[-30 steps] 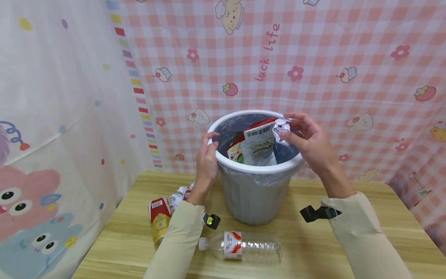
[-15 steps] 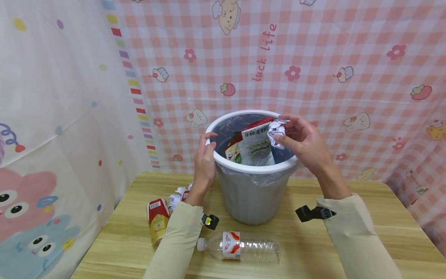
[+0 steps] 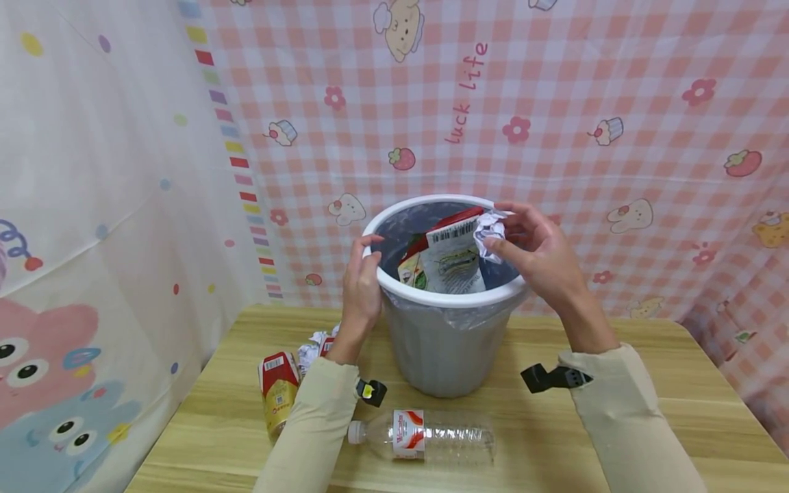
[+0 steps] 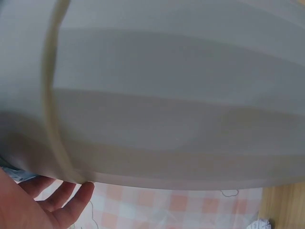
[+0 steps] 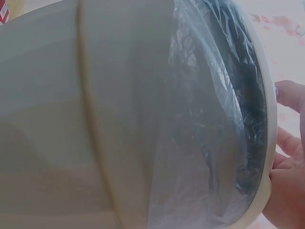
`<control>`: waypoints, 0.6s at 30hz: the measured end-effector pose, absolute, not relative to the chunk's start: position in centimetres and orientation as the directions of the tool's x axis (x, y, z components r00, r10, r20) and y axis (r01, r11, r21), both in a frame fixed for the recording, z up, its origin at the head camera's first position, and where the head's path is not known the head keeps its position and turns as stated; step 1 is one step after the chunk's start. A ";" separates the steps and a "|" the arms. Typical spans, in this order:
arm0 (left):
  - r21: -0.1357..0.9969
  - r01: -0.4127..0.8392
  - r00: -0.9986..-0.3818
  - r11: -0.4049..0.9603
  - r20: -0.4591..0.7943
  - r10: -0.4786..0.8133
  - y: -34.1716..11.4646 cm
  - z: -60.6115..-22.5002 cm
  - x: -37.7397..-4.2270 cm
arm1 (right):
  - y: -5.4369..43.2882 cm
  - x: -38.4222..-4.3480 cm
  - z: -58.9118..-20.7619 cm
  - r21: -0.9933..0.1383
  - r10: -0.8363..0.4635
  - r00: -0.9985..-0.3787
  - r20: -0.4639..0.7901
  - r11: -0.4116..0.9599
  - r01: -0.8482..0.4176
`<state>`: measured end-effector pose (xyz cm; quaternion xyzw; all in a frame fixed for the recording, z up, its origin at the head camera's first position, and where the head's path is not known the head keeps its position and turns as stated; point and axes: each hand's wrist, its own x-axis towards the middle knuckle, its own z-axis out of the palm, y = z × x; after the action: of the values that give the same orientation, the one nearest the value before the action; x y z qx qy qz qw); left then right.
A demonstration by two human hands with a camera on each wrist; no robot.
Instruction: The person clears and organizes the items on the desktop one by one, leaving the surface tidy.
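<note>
A grey trash bin [image 3: 450,359] with a white rim and a clear plastic liner [image 5: 195,138] stands on the table. My left hand [image 3: 362,291] grips the rim on the left; in the left wrist view its fingers [image 4: 74,205] show beside the bin wall [image 4: 167,105]. Above the right side of the opening, my right hand [image 3: 548,257] pinches a crumpled paper ball [image 3: 489,235] between thumb and fingers. Inside the bin lies a printed food packet [image 3: 456,260] with a barcode. In the right wrist view the rim hides the paper ball.
A clear plastic bottle [image 3: 456,438] with a white cap lies in front of the bin. Left of it are a red-and-gold drink container [image 3: 279,394] and more crumpled paper [image 3: 310,354], partly behind my left forearm. A checked curtain [image 3: 592,171] hangs behind the wooden table [image 3: 542,424].
The whole head view has shifted slightly left. My right hand and the paper ball have moved marginally left over the opening, then stayed there; the left hand keeps its hold on the rim.
</note>
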<state>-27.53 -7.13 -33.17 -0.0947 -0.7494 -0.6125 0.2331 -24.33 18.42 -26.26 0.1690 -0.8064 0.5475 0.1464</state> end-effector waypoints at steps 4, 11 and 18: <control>0.870 0.428 -0.870 0.245 0.470 -0.148 -7.1 -33.2 -27.5 | 18.4 -24.3 -26.3 -0.834 -0.112 -0.895 0.431 0.329 -0.443; 0.860 0.431 -0.862 0.275 0.482 -0.157 -7.2 -33.2 -27.6 | 18.4 -24.4 -26.5 -0.827 -0.115 -0.881 0.459 0.308 -0.471; 0.860 0.431 -0.862 0.274 0.482 -0.156 -7.2 -33.2 -27.6 | 18.4 -24.3 -26.6 -0.834 -0.093 -0.871 0.483 0.254 -0.490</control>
<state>-27.58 -7.20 -33.24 -0.0905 -0.7593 -0.5956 0.2461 -24.30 18.43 -26.62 0.1886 -0.7732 0.5810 0.1705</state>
